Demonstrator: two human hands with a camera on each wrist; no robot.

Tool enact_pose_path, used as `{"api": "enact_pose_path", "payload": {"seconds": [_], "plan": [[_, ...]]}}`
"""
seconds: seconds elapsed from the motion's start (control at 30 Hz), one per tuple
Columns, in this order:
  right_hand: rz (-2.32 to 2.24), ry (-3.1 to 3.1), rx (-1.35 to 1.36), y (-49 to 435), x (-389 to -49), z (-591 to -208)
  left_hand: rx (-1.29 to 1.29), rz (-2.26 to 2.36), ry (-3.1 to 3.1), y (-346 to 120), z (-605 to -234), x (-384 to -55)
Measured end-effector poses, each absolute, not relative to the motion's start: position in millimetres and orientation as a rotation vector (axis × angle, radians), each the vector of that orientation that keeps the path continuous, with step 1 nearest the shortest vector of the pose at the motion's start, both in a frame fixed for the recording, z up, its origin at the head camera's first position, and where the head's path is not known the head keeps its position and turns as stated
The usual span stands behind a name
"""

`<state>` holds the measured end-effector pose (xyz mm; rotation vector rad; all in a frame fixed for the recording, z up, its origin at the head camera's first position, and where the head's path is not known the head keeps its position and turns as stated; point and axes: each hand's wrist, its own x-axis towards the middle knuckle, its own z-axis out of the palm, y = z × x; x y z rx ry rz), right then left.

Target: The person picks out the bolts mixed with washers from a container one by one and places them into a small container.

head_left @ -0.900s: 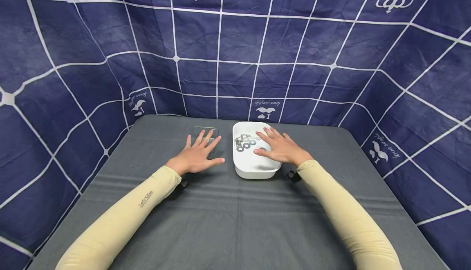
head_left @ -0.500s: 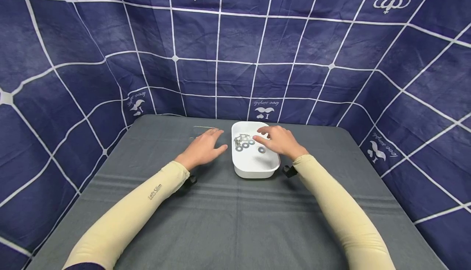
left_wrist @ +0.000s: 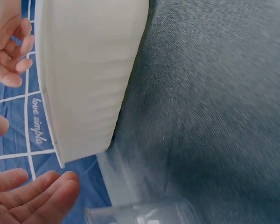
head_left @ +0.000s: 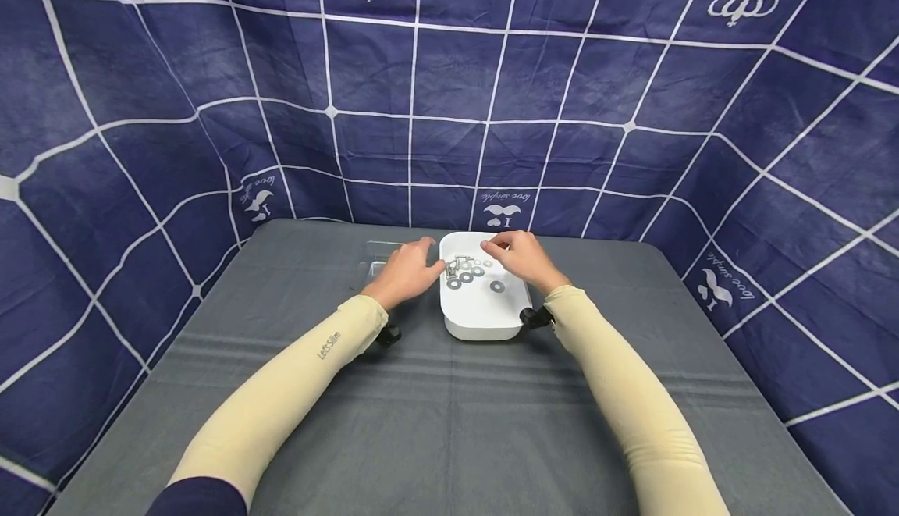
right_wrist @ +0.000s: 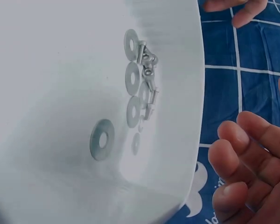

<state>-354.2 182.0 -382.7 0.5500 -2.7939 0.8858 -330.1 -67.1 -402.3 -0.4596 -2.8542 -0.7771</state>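
Observation:
A white plastic tray (head_left: pixel 485 314) holds several flat metal washers (head_left: pixel 497 286) and a small heap of bolts (right_wrist: pixel 148 70). My left hand (head_left: pixel 407 271) hovers beside the tray's left rim, fingers loosely bent and nothing between them; its fingertips appear below the tray wall in the left wrist view. Over the far right part of the tray is my right hand (head_left: pixel 521 257). Its fingers (right_wrist: pixel 233 135) are bent and spread from the thumb, with nothing held. One washer lies apart from the others, nearer the front.
A clear plastic box (left_wrist: pixel 144 213) stands left of the tray, partly behind my left hand. Grey cloth (head_left: pixel 449 414) covers the table. A blue curtain (head_left: pixel 456 71) with white lines rises at the back and sides. Black wrist cameras (head_left: pixel 537 318) sit under both wrists.
Both hands have drawn in from outspread fingers to loosely bent ones. My left hand has shifted right toward the tray rim; the right hand has moved slightly farther back, uncovering the lone washer.

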Motion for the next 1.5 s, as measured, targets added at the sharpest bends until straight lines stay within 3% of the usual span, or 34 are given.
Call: {"api": "enact_pose_path", "payload": {"seconds": [0.83, 1.5], "plan": [[1.082, -2.774, 0.457, 169.6, -361.7, -387.1, -0.36, -0.811, -2.959, -44.5, -433.6, -344.6], [1.371, -2.736, 0.315, 165.8, -379.4, -393.0, -0.343, -0.734, -3.005, -32.0, -431.6, -343.7]]}}
